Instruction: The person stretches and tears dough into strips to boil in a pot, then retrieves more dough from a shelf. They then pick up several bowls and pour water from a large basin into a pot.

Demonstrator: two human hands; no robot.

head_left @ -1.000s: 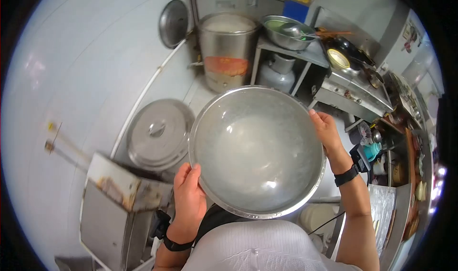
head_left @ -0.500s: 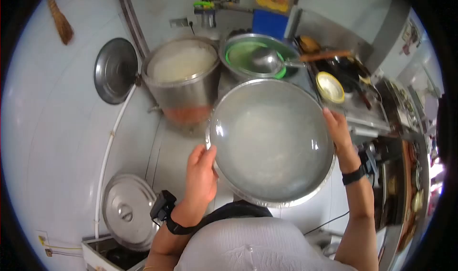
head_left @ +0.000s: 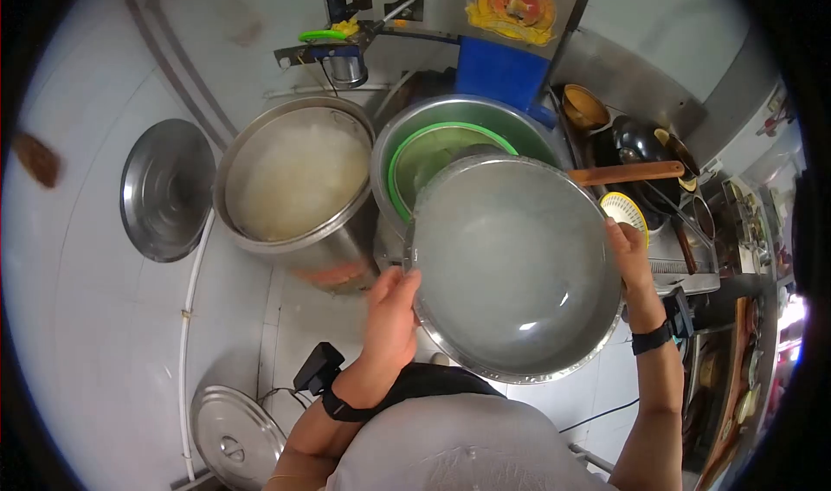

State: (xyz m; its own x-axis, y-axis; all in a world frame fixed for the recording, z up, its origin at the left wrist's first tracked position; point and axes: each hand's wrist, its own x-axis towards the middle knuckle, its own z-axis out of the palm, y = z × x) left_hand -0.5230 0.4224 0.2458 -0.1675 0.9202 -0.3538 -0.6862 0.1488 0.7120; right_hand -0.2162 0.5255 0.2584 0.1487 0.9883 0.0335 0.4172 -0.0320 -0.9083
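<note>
In front of me is a wide metal basin with cloudy, whitish liquid inside, slightly tilted. My left hand grips its left rim, thumb on top and fingers underneath. The opposite rim is held by my right hand; its fingers below are hidden. Just beyond, the basin overlaps a larger metal bowl containing a green-rimmed strainer. A wooden handle sticks out from behind the basin's far right edge. To the left stands a tall steel pot full of pale, cloudy liquid.
A metal lid hangs at the left wall, and another lid leans low down. On the right counter are a yellow-rimmed colander, a dark wok and a brown bowl. A blue panel stands at the back.
My view has shifted nearer the pot and the larger bowl. The held basin now covers part of the strainer and the ladle's metal head, which showed before. Both hands keep their grip.
</note>
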